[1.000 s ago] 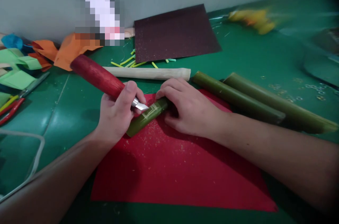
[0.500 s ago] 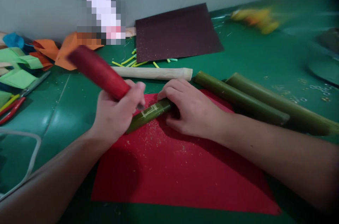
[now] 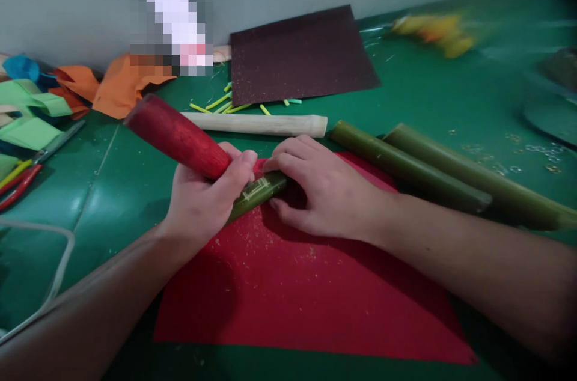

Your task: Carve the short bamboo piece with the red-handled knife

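Note:
My left hand is closed around the thick red wooden handle of a carving tool. Its butt end points up to the left, and the working tip is hidden behind my thumb and fingers. Under that hand lies a green bamboo tube with pale lines scratched into its skin in a box-like pattern. My right hand curls over the tube's far right end and grips it. Both hands are above a red sheet sprinkled with small pale shavings.
Two more green bamboo tubes lie to the right, beside small metal rings. A pale stick and a dark sheet lie behind. Red-handled scissors and folded coloured paper are at the left.
My left hand has moved slightly right along the bamboo tube, and the red handle's butt end has dropped lower. My right hand has shifted a little left on the tube.

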Tool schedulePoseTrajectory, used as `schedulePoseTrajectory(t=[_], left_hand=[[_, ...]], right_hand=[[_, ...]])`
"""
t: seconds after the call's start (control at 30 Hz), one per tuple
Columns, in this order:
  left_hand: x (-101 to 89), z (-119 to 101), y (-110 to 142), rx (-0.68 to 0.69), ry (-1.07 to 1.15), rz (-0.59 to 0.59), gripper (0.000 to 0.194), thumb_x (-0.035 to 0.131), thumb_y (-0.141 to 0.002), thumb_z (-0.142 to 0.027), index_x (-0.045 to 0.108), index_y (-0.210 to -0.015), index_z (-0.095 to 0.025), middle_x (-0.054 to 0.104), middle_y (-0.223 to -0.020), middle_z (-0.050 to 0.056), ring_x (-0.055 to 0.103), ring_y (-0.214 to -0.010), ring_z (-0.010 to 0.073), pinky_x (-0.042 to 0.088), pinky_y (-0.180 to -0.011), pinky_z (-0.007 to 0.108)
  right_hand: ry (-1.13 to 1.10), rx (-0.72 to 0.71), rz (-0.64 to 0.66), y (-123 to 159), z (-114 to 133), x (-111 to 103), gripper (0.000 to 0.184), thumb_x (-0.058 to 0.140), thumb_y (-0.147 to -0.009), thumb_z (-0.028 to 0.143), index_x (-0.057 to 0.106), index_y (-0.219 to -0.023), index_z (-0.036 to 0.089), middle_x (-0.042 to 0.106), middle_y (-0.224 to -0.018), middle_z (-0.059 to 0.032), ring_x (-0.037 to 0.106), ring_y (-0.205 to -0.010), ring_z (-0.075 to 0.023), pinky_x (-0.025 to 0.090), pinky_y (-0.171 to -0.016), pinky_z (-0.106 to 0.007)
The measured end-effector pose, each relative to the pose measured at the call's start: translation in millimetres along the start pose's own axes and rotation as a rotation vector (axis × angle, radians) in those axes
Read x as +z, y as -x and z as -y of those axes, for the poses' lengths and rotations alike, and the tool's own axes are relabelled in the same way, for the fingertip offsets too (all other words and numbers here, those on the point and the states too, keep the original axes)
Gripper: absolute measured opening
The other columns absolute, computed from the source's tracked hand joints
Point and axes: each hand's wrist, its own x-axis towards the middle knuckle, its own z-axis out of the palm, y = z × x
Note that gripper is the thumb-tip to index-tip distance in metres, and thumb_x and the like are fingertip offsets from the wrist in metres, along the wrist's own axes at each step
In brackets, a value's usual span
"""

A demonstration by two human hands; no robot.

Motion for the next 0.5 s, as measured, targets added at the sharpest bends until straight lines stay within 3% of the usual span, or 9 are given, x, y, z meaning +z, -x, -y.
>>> schedulePoseTrajectory(t=[0.13, 0.3, 0.37, 0.43, 0.5], left_hand=[[-2.7, -3, 2, 0.060, 0.061, -0.090, 0.030, 0.070, -0.087, -0.035, 0.062, -0.061, -0.020, 0.056, -0.054, -0.003, 0.044, -0.043, 0.0070, 0.040, -0.041, 0.023], [-4.8, -10, 4, 0.160, 0.053, -0.238, 0.030, 0.064, -0.090, -0.032, 0.061, -0.061, -0.022, 0.059, -0.061, -0.002, 0.047, -0.044, 0.0075, 0.038, -0.040, 0.024], [-4.1, -11, 3, 0.117, 0.001, -0.164, 0.032, 0.065, -0.088, -0.031, 0.060, -0.058, -0.020, 0.056, -0.057, -0.003, 0.046, -0.044, 0.0069, 0.037, -0.040, 0.023], [-3.1, -11, 2, 0.031, -0.102, 0.028, 0.031, 0.069, -0.082, -0.028, 0.059, -0.054, -0.019, 0.050, -0.049, -0.003, 0.043, -0.043, 0.0066, 0.036, -0.039, 0.021], [-2.5, -12, 0, -0.004, -0.135, 0.072, 0.029, 0.069, -0.080, -0.024, 0.059, -0.054, -0.018, 0.050, -0.047, -0.004, 0.042, -0.042, 0.0062, 0.036, -0.039, 0.020]], right_hand=[[-0.018, -0.013, 0.006, -1, 1, -2, 0.026, 0.063, -0.082, 0.031, 0.065, -0.099, 0.011, 0.064, -0.097, -0.0126, 0.055, -0.092, -0.0249, 0.044, -0.084, -0.039], [-0.024, 0.016, 0.021, -2, 3, -3, 0.016, 0.066, -0.079, 0.027, 0.062, -0.089, 0.015, 0.064, -0.090, -0.0078, 0.052, -0.084, -0.0205, 0.040, -0.075, -0.033], [-0.027, 0.014, 0.038, -1, 4, -3, 0.019, 0.067, -0.079, 0.028, 0.063, -0.092, 0.014, 0.063, -0.090, -0.0075, 0.052, -0.084, -0.0201, 0.039, -0.073, -0.032], [-0.024, -0.006, 0.044, 0, 4, -2, 0.023, 0.067, -0.079, 0.028, 0.065, -0.096, 0.013, 0.063, -0.090, -0.0081, 0.053, -0.085, -0.0204, 0.039, -0.072, -0.032], [-0.022, -0.020, 0.047, 1, 5, -1, 0.023, 0.067, -0.080, 0.027, 0.066, -0.098, 0.012, 0.063, -0.091, -0.0085, 0.053, -0.086, -0.0205, 0.040, -0.072, -0.032]])
